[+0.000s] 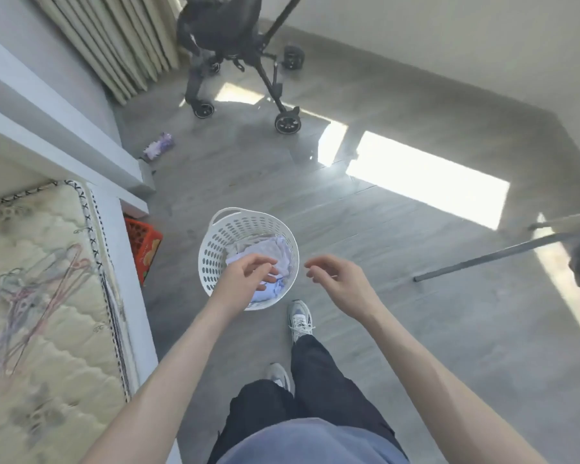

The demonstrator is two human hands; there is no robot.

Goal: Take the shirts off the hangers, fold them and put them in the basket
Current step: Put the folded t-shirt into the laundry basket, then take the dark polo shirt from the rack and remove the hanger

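The shirts (275, 252) are lying in the white laundry basket (211, 242) on the floor. The left hand (248, 276) is hovering over them and the right hand (335, 276) beside the rim, both loosely curled and empty. The cloth is looking light and limp, probably best pinched at the shoulders.

The left hand (245, 279) hides part of the basket's (215, 244) shirts (277, 251).

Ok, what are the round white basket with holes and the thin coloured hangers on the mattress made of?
The round white basket looks like moulded plastic, smooth and fairly matt: one-piece wall, even oval holes, moulded handle. The thin coloured hangers look like bent wire, perhaps plastic-coated given the pink and purple tints; the blur leaves that open.
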